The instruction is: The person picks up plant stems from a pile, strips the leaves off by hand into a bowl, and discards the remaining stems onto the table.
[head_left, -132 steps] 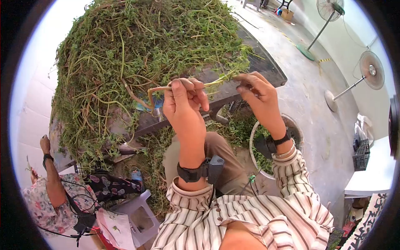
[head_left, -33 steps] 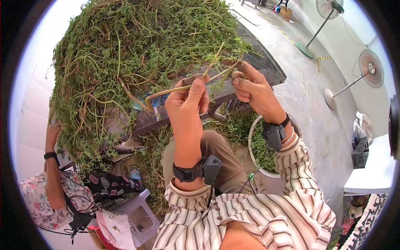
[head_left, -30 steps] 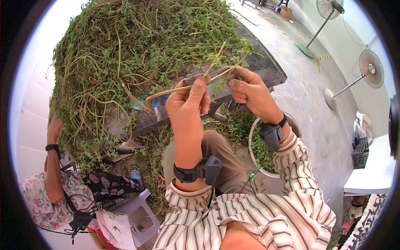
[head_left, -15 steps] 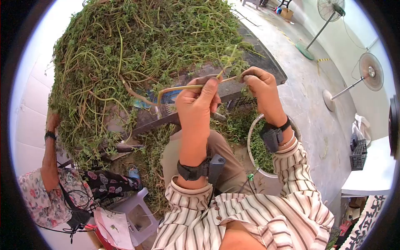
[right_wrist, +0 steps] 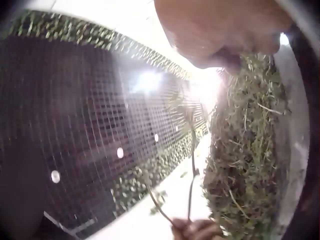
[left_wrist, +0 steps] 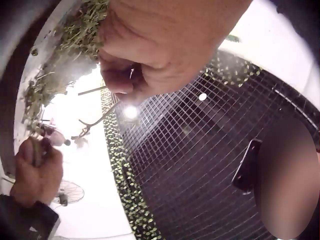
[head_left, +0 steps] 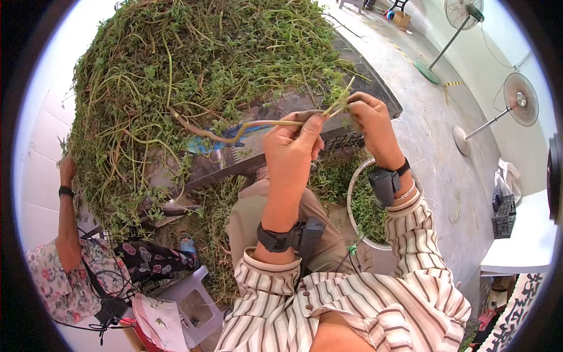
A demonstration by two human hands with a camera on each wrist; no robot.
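The left hand [head_left: 292, 149] pinches a long pale stem [head_left: 249, 125] between thumb and fingers; its bent brownish end reaches left over the plant heap [head_left: 205, 64]. Past that thumb the stem forks, one tip pointing up and right. Close by on the right, the right hand [head_left: 375, 128] has its fingertips curled at the leafy end [head_left: 339, 100]. In the left wrist view the left hand [left_wrist: 155, 45] grips the stem, with the right hand [left_wrist: 37, 172] lower left. The right wrist view shows the forked stem [right_wrist: 192, 170] rising from the left hand [right_wrist: 197, 230].
The heap covers a dark table [head_left: 375, 97]. Below its edge stands a round tub [head_left: 350, 205] with greens. Another person [head_left: 67, 264] sits at the left by a pale plastic stool [head_left: 202, 311]. Fans [head_left: 521, 100] and a black basket [head_left: 504, 217] are at the right.
Both hands have shifted right, the left one further, carrying the stem along. The fork now points more to the right, and the right fingers have moved from the lower branch to the leafy end.
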